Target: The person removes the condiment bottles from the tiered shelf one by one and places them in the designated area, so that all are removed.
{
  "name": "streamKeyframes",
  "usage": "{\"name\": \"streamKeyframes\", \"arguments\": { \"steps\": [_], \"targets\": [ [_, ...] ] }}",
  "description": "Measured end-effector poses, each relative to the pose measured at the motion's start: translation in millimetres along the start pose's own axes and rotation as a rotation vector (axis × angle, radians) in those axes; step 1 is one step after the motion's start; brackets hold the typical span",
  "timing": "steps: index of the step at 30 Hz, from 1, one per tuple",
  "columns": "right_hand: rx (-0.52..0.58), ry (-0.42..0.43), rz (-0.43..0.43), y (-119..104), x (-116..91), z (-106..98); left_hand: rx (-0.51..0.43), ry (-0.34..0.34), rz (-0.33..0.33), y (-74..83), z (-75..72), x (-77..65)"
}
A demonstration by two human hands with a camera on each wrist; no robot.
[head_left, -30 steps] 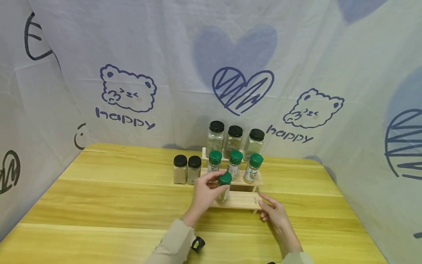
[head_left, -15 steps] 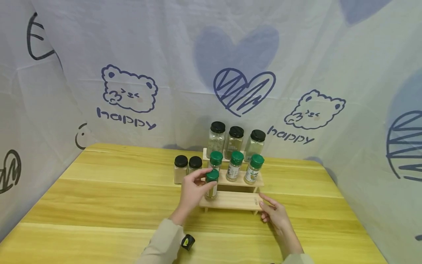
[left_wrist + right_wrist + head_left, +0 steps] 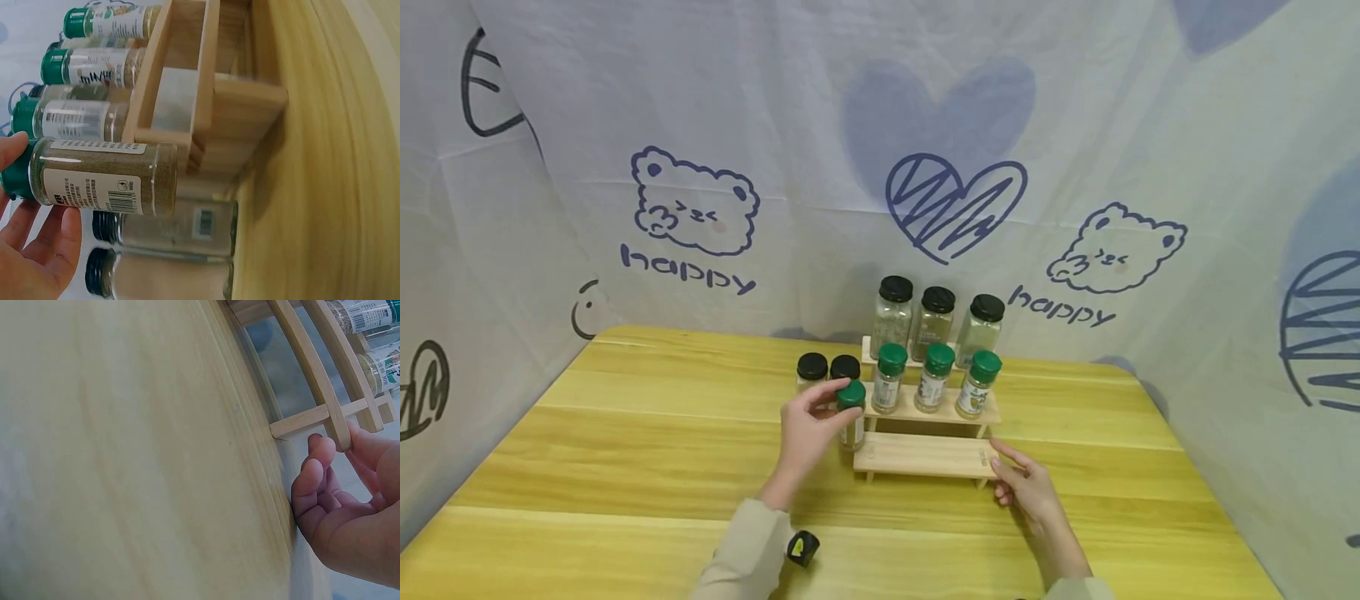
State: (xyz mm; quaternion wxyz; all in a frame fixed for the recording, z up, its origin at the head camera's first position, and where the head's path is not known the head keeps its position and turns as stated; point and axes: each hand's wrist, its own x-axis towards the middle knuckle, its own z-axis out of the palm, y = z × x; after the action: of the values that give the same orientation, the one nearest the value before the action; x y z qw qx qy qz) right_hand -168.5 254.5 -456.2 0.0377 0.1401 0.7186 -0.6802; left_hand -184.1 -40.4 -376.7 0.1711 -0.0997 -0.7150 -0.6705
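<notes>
My left hand (image 3: 805, 432) holds a spice jar (image 3: 852, 427) upright by its green cap, just left of the bottom step of a three-step wooden rack (image 3: 925, 457). In the left wrist view the brown-filled jar (image 3: 103, 178), its label showing a barcode, is held above the tabletop. My right hand (image 3: 1027, 490) pinches the right end of that bottom step; in the right wrist view, thumb and fingers (image 3: 322, 450) meet at the board's end. Several green-capped jars (image 3: 931, 383) stand on the middle step, and black-capped jars (image 3: 934, 327) on the top one.
Two shorter black-capped jars (image 3: 812, 367) stand on the wooden table (image 3: 662, 450) left of the rack, partly behind my left hand. A cloth (image 3: 820, 125) with blue drawings hangs behind the table. A small black object (image 3: 803, 548) sits by my left sleeve.
My left hand has carried the green-capped jar leftward, from over the bottom step to beyond its left end. My right hand has stayed on the rack.
</notes>
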Motion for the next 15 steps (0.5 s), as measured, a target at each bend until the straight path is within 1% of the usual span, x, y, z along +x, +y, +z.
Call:
{"name": "streamKeyframes", "arguments": {
  "steps": [7, 15],
  "targets": [
    [0.006, -0.002, 0.009, -1.8, -0.7, -0.5, 0.034, 0.044, -0.045, -8.5, -15.3, 1.3],
    [0.0, -0.009, 0.013, -1.1, -1.1, -0.6, 0.076, 0.104, -0.068, -17.7, -31.8, 4.5]
  ]
}}
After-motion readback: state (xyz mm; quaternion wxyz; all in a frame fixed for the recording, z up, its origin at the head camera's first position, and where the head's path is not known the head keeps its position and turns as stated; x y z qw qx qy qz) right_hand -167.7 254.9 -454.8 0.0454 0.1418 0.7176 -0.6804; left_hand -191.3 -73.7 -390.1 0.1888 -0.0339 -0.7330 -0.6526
